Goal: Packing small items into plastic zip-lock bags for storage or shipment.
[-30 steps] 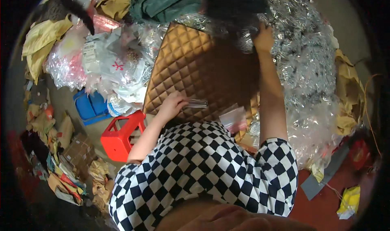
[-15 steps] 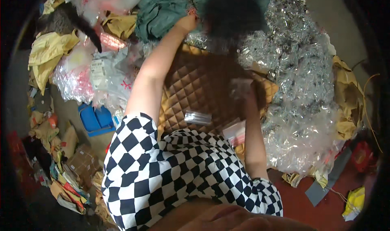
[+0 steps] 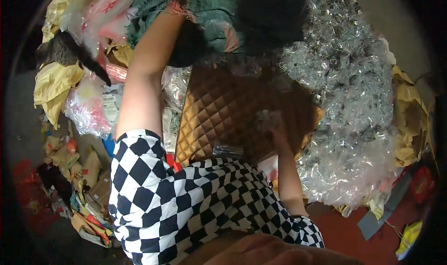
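Note:
My left hand (image 3: 171, 10) is stretched far up and pushed into a green cloth (image 3: 209, 13) at the top of the heap; its fingers are hidden in the folds. My right hand (image 3: 275, 131) is over a brown quilted cushion (image 3: 219, 111) and holds a small clear plastic packet (image 3: 267, 118). Another small clear packet (image 3: 228, 151) lies on the cushion's near edge, close to my checkered shirt.
A big heap of clear plastic packets (image 3: 354, 102) fills the right side. Yellow bags (image 3: 56, 78), pink-printed plastic bags (image 3: 100, 13) and paper scraps (image 3: 86, 204) crowd the left. A dark bundle (image 3: 272, 18) lies on the green cloth. Red floor (image 3: 344, 232) shows at lower right.
My left arm has gone from the cushion's near edge up to the green cloth. My right hand came down from the cushion's far edge to its middle, now holding a clear packet.

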